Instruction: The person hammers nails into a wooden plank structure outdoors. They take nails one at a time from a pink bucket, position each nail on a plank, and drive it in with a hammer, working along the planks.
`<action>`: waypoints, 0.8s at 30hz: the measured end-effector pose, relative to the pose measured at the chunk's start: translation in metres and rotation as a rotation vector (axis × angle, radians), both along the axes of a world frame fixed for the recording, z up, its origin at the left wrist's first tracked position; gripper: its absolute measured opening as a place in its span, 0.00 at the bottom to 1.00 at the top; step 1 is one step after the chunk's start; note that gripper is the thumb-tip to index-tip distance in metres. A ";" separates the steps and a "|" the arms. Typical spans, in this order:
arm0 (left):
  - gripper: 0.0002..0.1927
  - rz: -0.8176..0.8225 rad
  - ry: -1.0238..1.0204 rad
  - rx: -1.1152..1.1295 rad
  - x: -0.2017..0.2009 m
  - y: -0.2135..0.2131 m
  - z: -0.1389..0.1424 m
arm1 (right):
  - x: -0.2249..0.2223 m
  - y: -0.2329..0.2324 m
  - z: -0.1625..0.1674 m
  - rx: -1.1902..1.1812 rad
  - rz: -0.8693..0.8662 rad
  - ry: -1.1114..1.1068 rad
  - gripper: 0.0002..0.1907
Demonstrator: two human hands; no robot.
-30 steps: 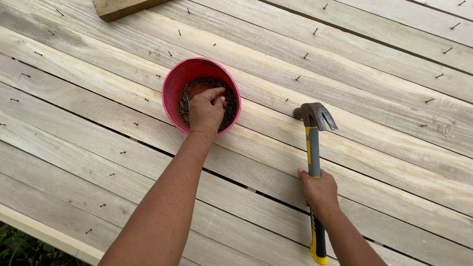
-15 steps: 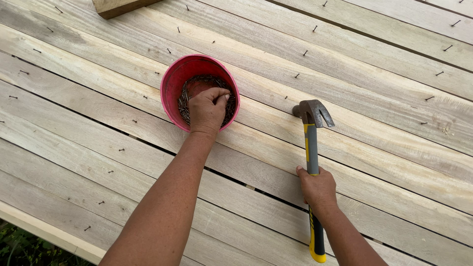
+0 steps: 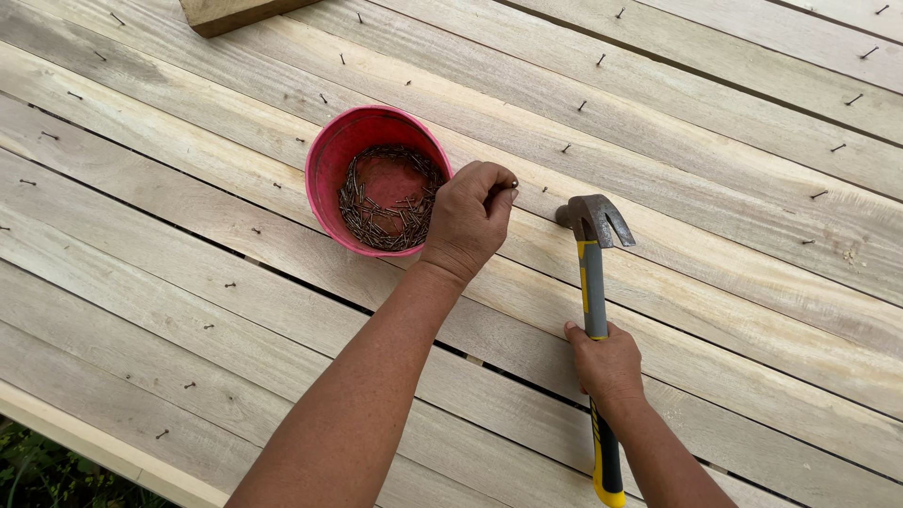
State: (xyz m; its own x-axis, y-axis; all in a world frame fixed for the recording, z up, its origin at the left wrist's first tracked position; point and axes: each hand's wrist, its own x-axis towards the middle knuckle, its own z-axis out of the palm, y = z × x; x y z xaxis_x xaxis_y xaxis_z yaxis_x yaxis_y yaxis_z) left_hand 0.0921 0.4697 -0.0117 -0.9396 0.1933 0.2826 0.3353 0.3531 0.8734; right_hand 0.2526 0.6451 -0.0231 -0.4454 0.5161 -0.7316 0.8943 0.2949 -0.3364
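**Nails pinched beside the bowl**

On pale wooden planks [image 3: 715,282], left hand [image 3: 467,218] hovers at the three-o'clock rim of a round pink plastic bowl [image 3: 331,169] of small dark nails [image 3: 381,218], fingertips pinched on a few. Right hand [image 3: 607,362] is wrapped around a yellow-handled claw hammer [image 3: 593,282], head resting on wood, ready.

– Where's the bowl [image 3: 329,179]?
– On the planks [image 3: 734,188], left of centre, with nails [image 3: 390,212] lying in it.
– And the hands?
– The left hand [image 3: 470,218] is just right of the bowl, touching its rim. The right hand [image 3: 607,362] is nearer and further right, on the hammer [image 3: 593,282], whose head lies on the planks beyond it.
– Anything else?
– A block [image 3: 230,11] at the far edge, left.
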 end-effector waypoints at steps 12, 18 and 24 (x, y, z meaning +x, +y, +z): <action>0.02 0.069 -0.517 -0.159 0.022 0.039 -0.052 | -0.001 0.014 -0.001 0.008 0.044 0.003 0.20; 0.03 0.141 -0.645 -0.231 0.019 0.047 -0.057 | -0.003 0.013 0.000 -0.001 0.048 -0.038 0.20; 0.03 0.175 -0.653 -0.199 0.021 0.048 -0.058 | -0.003 0.013 0.000 0.001 0.047 -0.029 0.20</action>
State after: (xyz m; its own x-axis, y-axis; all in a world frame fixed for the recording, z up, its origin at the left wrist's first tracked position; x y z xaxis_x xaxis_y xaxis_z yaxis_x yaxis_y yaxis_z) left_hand 0.1134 0.5182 -0.0700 -0.9269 0.0135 -0.3751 -0.3120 0.5278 0.7899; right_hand 0.2500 0.6580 -0.0228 -0.4477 0.4959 -0.7441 0.8889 0.3370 -0.3102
